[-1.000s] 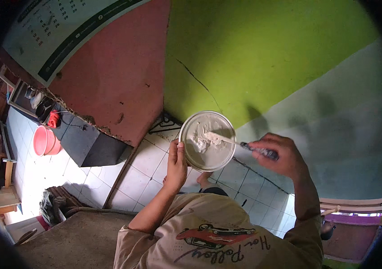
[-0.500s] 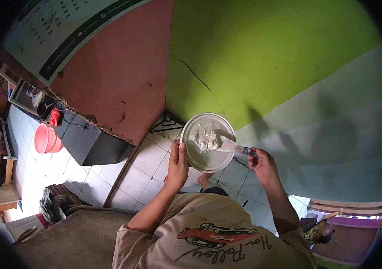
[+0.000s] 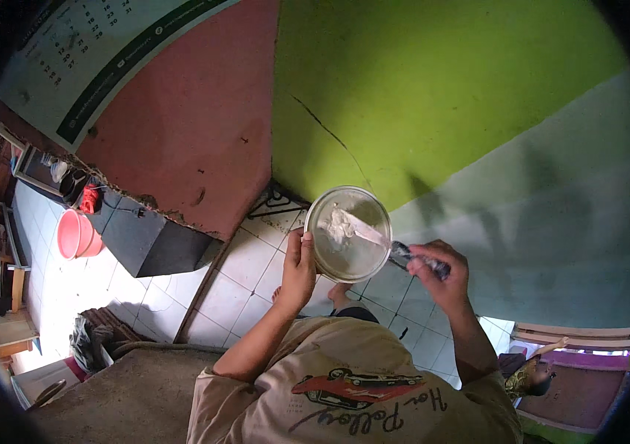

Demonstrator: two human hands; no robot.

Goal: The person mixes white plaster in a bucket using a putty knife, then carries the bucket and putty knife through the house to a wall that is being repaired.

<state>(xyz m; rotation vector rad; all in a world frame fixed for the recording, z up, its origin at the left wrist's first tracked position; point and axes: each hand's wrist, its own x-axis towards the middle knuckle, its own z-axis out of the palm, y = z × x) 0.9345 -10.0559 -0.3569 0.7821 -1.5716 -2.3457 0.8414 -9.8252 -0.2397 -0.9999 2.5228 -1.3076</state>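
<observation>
A large rectangular wall calendar (image 3: 100, 55), pale with a dark green band along its lower edge, hangs on the red wall well to the upper left of the round bowl (image 3: 349, 233). The left hand (image 3: 297, 266) grips the bowl's left rim, thumb on the edge, fingers curled underneath. The bowl looks smooth and pale grey, smeared with whitish paste. The right hand (image 3: 441, 270), just right of the bowl, closes its fingers around the dark handle of a putty knife (image 3: 381, 240), whose flat blade lies inside the bowl in the paste. Far left of the bowl stand pink buckets (image 3: 78, 235) on white floor tiles (image 3: 248, 259).
</observation>
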